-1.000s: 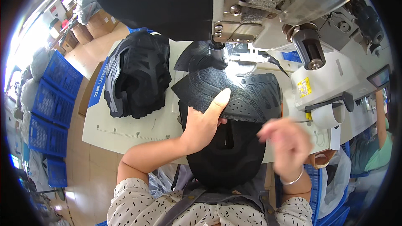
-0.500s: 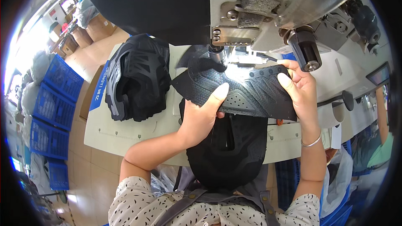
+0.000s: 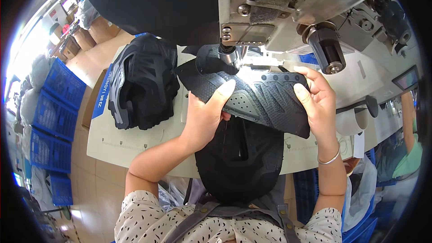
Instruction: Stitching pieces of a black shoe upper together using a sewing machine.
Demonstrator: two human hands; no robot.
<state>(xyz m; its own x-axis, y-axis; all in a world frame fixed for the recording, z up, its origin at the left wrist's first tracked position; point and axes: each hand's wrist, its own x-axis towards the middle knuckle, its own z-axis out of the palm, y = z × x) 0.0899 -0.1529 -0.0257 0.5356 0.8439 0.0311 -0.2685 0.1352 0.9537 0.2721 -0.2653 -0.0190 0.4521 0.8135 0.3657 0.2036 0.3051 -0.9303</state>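
Note:
Both hands hold a black textured shoe upper [image 3: 265, 96] under the sewing machine head [image 3: 231, 56]. My left hand [image 3: 204, 114] is closed on its left lower edge, thumb on top beside a grey perforated patch. My right hand [image 3: 320, 101] pinches the right end near a row of round eyelets, thumb on top and fingers at the far edge. Part of the upper lies beneath the machine's round presser part, where a bright light shines. Another black shoe upper [image 3: 243, 162] hangs over the table's near edge, below the held one.
A stack of black shoe uppers [image 3: 146, 81] lies on the pale table [image 3: 130, 141] at the left. Blue crates [image 3: 54, 117] line the floor farther left, with cardboard boxes [image 3: 103, 28] beyond. A dark machine knob [image 3: 328, 49] juts down at the right. Another person's arm [image 3: 408, 117] shows at far right.
The held upper has turned slightly clockwise, its right end dropping nearer to me. Both hands have shifted a little left in the picture, as has the whole scene.

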